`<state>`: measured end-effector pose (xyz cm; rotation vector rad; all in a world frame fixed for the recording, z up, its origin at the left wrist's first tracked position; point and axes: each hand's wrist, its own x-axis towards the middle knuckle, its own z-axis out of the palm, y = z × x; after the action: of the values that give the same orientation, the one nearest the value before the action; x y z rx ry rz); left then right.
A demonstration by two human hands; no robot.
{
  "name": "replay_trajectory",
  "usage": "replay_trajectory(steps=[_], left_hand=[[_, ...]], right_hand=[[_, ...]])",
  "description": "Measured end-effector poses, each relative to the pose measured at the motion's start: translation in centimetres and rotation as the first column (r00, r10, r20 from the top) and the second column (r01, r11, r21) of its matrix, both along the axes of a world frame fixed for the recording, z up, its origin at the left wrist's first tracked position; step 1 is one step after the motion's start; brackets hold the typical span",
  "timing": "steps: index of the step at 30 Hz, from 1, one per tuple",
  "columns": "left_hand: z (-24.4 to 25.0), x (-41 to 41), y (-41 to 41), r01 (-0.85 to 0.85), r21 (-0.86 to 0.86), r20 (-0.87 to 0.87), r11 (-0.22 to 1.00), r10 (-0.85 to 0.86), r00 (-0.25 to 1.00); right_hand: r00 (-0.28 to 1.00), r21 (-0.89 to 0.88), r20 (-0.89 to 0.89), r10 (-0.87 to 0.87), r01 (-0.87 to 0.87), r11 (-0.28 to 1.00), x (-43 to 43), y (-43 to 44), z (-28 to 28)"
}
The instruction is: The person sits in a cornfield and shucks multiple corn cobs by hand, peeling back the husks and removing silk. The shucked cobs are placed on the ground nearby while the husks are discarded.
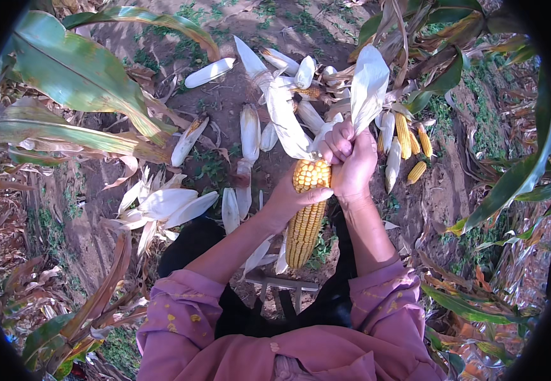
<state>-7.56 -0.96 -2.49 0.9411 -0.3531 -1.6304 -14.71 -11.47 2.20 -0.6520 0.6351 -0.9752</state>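
My left hand is wrapped around a yellow ear of corn, thumb across its kernels. The bare ear points down toward my lap, its thick end up between my hands. My right hand is closed in a fist at that end, gripping a pale corn husk that sticks up past the fingers. Another long white husk stretches up and left from the ear's base. Whether that strip is still joined to the ear is hidden by my fingers.
Ears in dry husks are heaped on the soil ahead. Several husked yellow ears lie to the right. Peeled husks form a pile at left. Corn leaves hang in from both sides. A low frame is between my legs.
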Motion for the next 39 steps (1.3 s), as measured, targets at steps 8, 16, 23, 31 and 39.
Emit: replay_trajectory(steps=[8, 16, 23, 31, 39], left_hand=[[-0.2, 0.2, 0.9, 0.078, -0.210, -0.520, 0.975, -0.179, 0.836], [2.4, 1.9, 0.9, 0.239, -0.237, -0.223, 0.941, -0.293, 0.930], [1.7, 3.4, 1.3, 0.398, -0.188, -0.132, 0.898, -0.425, 0.896], [1.6, 3.6, 1.1, 0.499, -0.106, 0.075, 0.860, -0.494, 0.866], [1.2, 3.2, 0.7, 0.423, -0.025, 0.203, 0.906, -0.410, 0.889]], right_hand=[[0.748, 0.274, 0.663, 0.005, -0.249, 0.929, -0.5, -0.8, -0.5], [0.996, 0.202, 0.088, 0.027, -0.045, 0.978, -1.1, -3.0, 0.2], [0.799, 0.094, -0.093, 0.595, -0.587, 0.804, -1.6, -0.9, -0.4], [0.763, 0.158, -0.193, 0.617, -0.597, 0.787, -0.9, -0.1, 0.5], [0.871, 0.253, -0.355, 0.340, -0.261, 0.932, 0.0, 0.2, -1.8]])
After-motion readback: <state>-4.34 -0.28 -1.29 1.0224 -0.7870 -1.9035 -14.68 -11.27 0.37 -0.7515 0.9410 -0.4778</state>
